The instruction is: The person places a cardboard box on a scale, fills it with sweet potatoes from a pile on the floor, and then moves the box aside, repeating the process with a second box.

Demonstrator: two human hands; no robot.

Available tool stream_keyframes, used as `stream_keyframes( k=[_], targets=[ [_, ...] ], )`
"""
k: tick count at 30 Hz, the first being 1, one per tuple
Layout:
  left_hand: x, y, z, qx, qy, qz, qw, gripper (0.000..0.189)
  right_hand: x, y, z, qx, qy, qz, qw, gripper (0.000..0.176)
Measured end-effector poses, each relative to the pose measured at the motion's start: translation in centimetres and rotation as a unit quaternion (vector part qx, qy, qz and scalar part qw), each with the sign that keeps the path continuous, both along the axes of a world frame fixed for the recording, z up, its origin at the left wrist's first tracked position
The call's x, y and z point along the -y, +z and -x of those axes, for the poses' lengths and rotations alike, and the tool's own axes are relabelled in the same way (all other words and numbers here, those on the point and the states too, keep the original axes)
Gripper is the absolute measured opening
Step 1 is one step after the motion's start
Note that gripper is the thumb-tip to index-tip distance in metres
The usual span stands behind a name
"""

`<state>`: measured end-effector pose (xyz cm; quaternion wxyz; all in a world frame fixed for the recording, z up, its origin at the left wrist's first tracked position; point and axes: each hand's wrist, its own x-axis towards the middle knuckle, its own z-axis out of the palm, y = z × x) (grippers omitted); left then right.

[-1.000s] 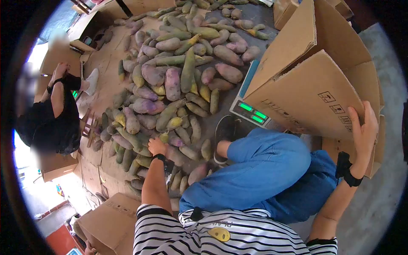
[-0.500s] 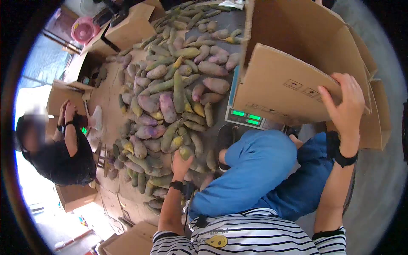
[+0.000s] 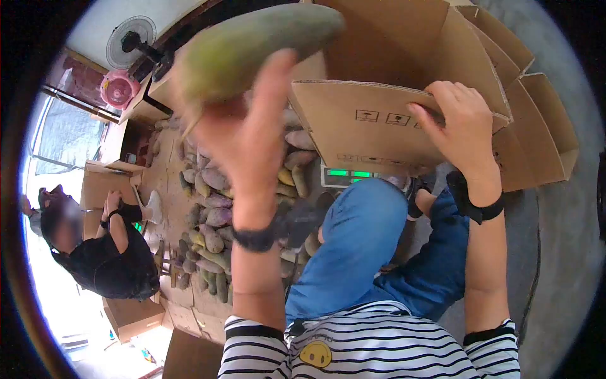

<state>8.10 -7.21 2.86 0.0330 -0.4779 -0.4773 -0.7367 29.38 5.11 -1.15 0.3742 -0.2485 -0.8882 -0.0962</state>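
A long green vegetable, yellowish at its near end and blurred by motion, is raised close to the camera. My left hand is closed around its underside, with the thumb up along one side. My right hand grips the top edge of a flap on an open cardboard box. The thumb lies on the printed outer face and the fingers curl over the edge. Under the box is a scale, its green-lit display showing at the near side. What lies deep in the box is hidden.
A heap of green and purplish vegetables covers the floor to the left. A co-worker in black sits at far left beside boxes. Another open box stands at right. A grey fan and a pink fan stand behind.
My left hand has lifted the green vegetable from the heap up towards the box. My right hand keeps its hold on the flap. The head view has shifted.
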Motion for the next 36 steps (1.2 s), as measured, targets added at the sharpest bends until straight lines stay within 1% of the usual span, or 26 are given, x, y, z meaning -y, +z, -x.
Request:
stream_keyframes(
  k=[1,3,5,6,7,9,10,12,15,22,24,33,36],
  targets=[
    [-2.1,-0.5,0.0,-0.022,-0.014,0.006,1.0,0.031,0.0,0.0,-0.1,-0.001,-0.002,0.0,1.0,0.026],
    [-4.8,-1.9,-0.2,-0.167,0.054,0.08,0.981,0.051,0.1,0.0,-0.1,0.0,0.008,0.001,1.0,0.026],
    [-5.9,-3.6,-1.1,-0.267,0.111,0.152,0.945,0.054,0.0,-0.1,-0.2,-0.004,0.011,0.002,1.0,0.025],
    [-6.1,-4.3,-1.3,-0.33,0.159,0.143,0.919,0.043,0.0,-0.2,-0.3,-0.007,0.015,0.004,1.0,0.025],
    [-6.2,-4.3,-1.6,-0.331,0.155,0.144,0.92,0.043,0.0,-0.2,-0.4,-0.007,0.011,0.006,1.0,0.025],
    [-5.9,-4.2,-1.9,-0.302,0.152,0.212,0.917,0.03,0.0,-0.2,-0.4,-0.003,0.012,0.009,1.0,0.025],
    [-5.9,-4.3,-1.9,-0.304,0.154,0.213,0.916,0.03,0.0,-0.3,-0.4,-0.005,0.014,0.009,1.0,0.025],
    [-6.1,-4.8,-1.6,-0.373,0.179,0.194,0.889,0.024,0.0,-0.3,-0.5,0.003,0.007,0.013,1.0,0.025],
    [-6.1,-5.0,-1.6,-0.396,0.185,0.164,0.884,0.025,0.0,-0.2,-0.6,0.009,0.006,0.016,1.0,0.026],
    [-5.9,-4.8,-1.6,-0.409,0.186,0.17,0.877,0.023,0.1,-0.2,-0.4,0.003,0.002,0.003,1.0,0.027],
    [-5.8,-4.6,-1.8,-0.414,0.196,0.193,0.868,0.025,0.1,-0.3,-0.3,0.0,-0.001,0.005,1.0,0.026],
    [-6.0,-4.7,-1.7,-0.429,0.201,0.168,0.864,0.023,0.4,-0.2,-0.4,0.01,-0.005,0.023,1.0,0.025],
    [-6.0,-4.8,-1.9,-0.416,0.2,0.178,0.869,0.023,0.6,-0.2,-0.5,0.009,-0.003,0.035,0.999,0.024]
  ],
)
